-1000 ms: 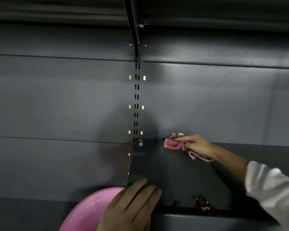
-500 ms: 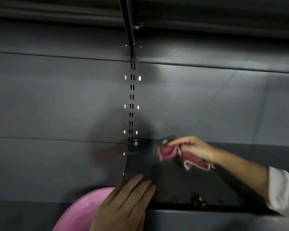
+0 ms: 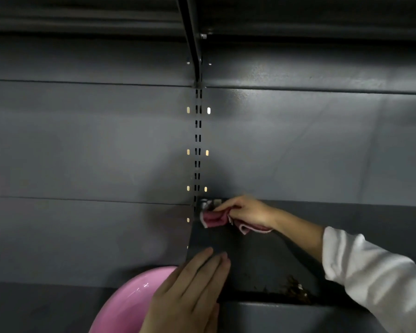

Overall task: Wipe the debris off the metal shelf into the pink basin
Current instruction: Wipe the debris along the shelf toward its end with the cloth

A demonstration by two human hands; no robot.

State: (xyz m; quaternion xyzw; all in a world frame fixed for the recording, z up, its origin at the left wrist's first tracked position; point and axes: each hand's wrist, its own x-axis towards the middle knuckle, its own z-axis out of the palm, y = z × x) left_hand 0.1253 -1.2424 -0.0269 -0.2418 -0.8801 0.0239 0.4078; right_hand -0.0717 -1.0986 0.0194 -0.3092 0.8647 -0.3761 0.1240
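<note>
The dark metal shelf (image 3: 255, 255) runs from the centre to the right. My right hand (image 3: 246, 211) presses a pink cloth (image 3: 214, 218) into the shelf's back left corner, fingers closed on it. A pile of brown debris (image 3: 296, 292) lies by the shelf's front lip. The pink basin (image 3: 132, 306) sits below the shelf's left end, partly hidden by my left hand (image 3: 190, 294). That hand rests flat with fingers together on the shelf's front left corner; whether it also holds the basin's rim I cannot tell.
A grey back panel (image 3: 82, 152) fills the wall, split by a slotted upright (image 3: 198, 140). An upper shelf bracket (image 3: 192, 39) hangs overhead. My white sleeve (image 3: 375, 275) crosses the lower right.
My right hand has slid the pink cloth leftward along the back of the shelf into its left corner. The left hand and basin have held still.
</note>
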